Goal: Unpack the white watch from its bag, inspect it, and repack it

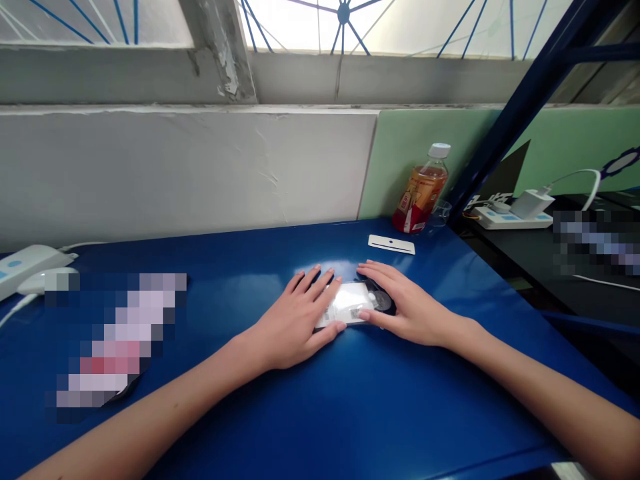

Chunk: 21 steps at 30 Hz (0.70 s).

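A small flat packet (351, 298) with a shiny white face lies on the blue tabletop (320, 413). A dark, rounded part (381, 300) shows at its right end; I cannot make out what it is. My left hand (303, 320) rests palm down over the packet's left end, fingers spread and thumb along the near edge. From the right, my right hand (413, 303) reaches around the dark end, thumb at the packet's near edge and fingers stretched out on the far side. Its fingers and thumb are apart. Part of the packet's left end is hidden under my left hand.
Behind my right hand lies a white card-like strip (391, 245). A drink bottle (423, 190) and a clear cup (440, 213) stand at the back. A blurred patch (117, 340) and a power strip (30, 267) are left. A blue post (505, 113) slants at right.
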Motion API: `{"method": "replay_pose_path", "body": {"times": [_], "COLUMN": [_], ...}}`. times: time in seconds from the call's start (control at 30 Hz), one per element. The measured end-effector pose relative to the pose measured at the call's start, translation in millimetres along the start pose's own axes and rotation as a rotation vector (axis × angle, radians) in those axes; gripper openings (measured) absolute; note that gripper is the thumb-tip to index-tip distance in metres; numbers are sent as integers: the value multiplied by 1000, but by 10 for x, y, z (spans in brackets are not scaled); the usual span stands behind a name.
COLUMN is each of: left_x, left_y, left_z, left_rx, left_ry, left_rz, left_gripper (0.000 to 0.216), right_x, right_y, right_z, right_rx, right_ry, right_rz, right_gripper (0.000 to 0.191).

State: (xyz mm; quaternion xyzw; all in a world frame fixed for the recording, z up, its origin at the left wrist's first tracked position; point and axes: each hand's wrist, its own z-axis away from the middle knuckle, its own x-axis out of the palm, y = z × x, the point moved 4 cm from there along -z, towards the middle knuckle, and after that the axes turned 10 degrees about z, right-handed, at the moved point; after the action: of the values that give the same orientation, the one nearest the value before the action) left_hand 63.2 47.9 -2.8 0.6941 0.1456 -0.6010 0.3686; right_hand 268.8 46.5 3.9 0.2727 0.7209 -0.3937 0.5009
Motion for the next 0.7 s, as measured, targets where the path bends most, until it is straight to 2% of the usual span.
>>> {"method": "replay_pose_path", "body": {"times": [0.3, 0.53, 0.7], "left_x": [-10, -20, -19], "left_y": [-2, 5, 18], "left_z": [5, 9, 3], "left_rx": [9, 18, 0], "left_ry": [18, 43, 6], "left_rz": [10, 43, 33], "left_gripper": [67, 64, 63], "right_x": [-52, -59, -6], "right_y": [-22, -53, -35], "right_z": [31, 30, 51], "right_rx": [-68, -90, -93], "right_ry": [-36, -20, -54], "right_rz": [16, 10, -24], "right_gripper": [42, 41, 45]}}
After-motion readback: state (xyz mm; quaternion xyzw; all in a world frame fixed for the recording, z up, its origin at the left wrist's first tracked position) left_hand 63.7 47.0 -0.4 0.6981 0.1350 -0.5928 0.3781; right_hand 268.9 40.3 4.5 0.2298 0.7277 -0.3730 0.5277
